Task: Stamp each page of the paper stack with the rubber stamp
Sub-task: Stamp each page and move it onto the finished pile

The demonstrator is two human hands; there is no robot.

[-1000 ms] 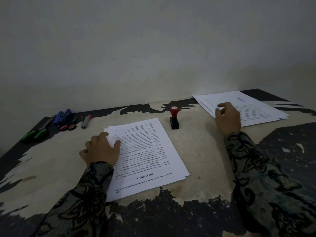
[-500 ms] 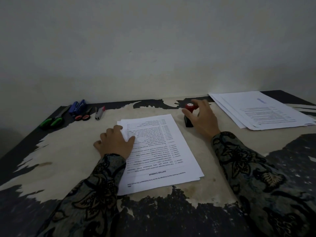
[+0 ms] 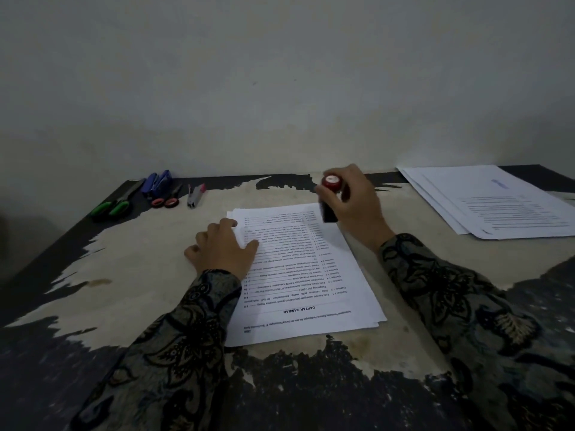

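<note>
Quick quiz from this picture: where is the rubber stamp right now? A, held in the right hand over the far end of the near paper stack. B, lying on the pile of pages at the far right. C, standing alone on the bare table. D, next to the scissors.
A: the right hand grips the rubber stamp, its black base at the far end of the near paper stack.

A dim, bare wall [image 3: 280, 73] rises behind a worn, peeling table [image 3: 130, 275].
</note>
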